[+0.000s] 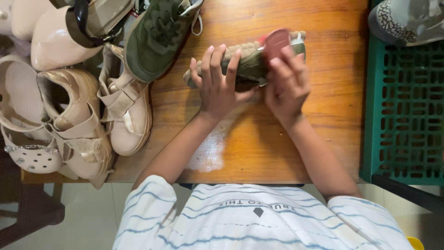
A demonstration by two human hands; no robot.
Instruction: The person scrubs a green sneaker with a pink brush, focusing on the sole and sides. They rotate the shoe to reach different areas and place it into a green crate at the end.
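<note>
An olive green sneaker [252, 62] with a tan ridged sole lies on its side on the wooden table [323, 120], sole turned away from me. My left hand [217, 83] grips its toe half, fingers spread over the sole. My right hand [286, 83] holds a dark red brush [276, 42] pressed against the heel end of the sneaker. The middle of the shoe is hidden under my hands.
The matching green sneaker [159, 37] lies at the far left of the table among beige strapped shoes [125, 111], glossy pink shoes [51, 41] and a white clog [32, 157]. A green plastic crate [402, 111] stands at the right, with a grey patterned shoe [407, 21] on it.
</note>
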